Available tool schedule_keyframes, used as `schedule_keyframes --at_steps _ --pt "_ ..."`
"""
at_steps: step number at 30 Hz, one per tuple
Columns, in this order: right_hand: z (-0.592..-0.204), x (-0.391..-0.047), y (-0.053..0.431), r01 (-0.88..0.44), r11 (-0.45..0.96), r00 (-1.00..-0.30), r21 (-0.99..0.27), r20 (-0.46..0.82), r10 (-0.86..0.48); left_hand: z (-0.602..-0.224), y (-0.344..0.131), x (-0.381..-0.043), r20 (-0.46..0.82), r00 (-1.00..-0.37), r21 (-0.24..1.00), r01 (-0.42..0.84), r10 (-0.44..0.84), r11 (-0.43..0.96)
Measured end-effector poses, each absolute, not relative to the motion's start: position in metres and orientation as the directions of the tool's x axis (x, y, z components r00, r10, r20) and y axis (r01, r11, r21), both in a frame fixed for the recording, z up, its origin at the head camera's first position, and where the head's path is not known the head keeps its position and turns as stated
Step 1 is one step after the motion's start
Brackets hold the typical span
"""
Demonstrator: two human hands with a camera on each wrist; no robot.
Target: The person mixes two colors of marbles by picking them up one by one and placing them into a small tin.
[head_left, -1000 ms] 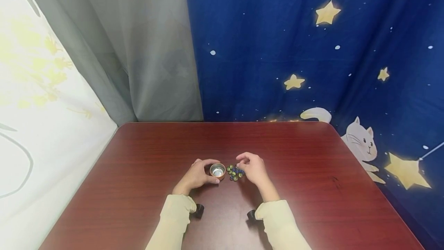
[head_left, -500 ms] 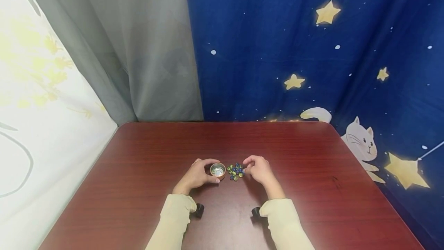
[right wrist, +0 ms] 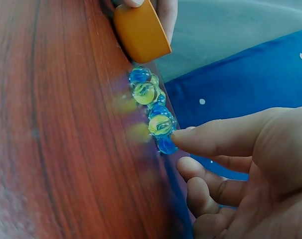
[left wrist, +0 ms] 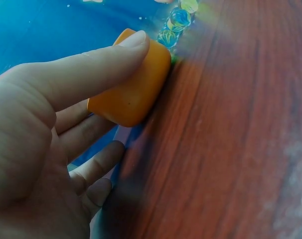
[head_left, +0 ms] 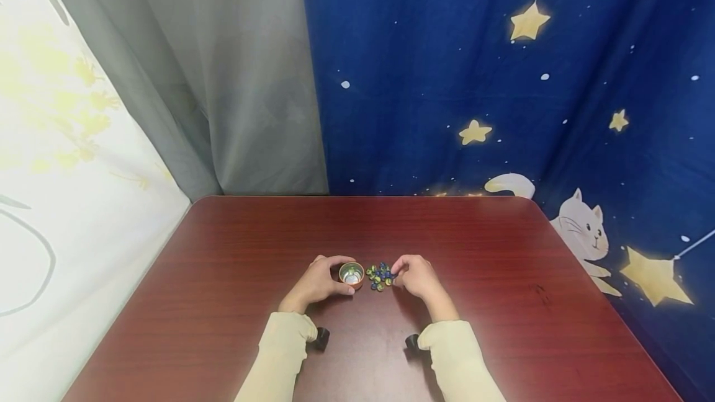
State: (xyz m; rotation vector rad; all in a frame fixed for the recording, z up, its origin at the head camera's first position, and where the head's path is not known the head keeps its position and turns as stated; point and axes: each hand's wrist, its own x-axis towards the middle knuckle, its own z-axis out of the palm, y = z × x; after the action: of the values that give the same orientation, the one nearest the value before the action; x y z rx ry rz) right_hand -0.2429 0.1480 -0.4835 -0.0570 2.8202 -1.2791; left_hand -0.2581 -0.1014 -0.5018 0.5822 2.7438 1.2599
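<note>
My left hand point(head_left: 317, 280) holds a small round orange cup point(head_left: 357, 286) on the table, thumb on the near side and fingers on the far side. The cup's inside is silvery, and a small greenish spot, perhaps a marble point(head_left: 351, 270), shows in it. Just right of the cup lies a cluster of several glass marbles point(head_left: 381, 276), clear with blue and yellow-green swirls. At the cluster's right edge, my right hand point(head_left: 418, 276) has its thumb and forefinger at a blue marble point(right wrist: 166, 145). It appears to pinch this marble; the forefinger is mostly hidden behind the thumb.
The reddish-brown wooden table point(head_left: 268, 228) reaches back to a grey curtain point(head_left: 257, 79) and a blue star-patterned curtain point(head_left: 413, 79). A white patterned cloth point(head_left: 67, 216) hangs at the left. A dark wrist camera sits on each sleeve.
My right hand drew back from over the marbles to the right, then its fingertips came to the cluster's right edge. A greenish spot now shows inside the cup. My left hand stayed put.
</note>
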Motion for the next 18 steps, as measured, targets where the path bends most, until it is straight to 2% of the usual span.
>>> schedule_keyframes --at_steps 18 --pt "-0.4864 -0.2442 0.1481 -0.009 0.695 -0.998 -0.719 -0.033 -0.048 -0.5008 -0.1010 -0.2586 0.076 -0.930 0.748 0.291 0.359 0.597"
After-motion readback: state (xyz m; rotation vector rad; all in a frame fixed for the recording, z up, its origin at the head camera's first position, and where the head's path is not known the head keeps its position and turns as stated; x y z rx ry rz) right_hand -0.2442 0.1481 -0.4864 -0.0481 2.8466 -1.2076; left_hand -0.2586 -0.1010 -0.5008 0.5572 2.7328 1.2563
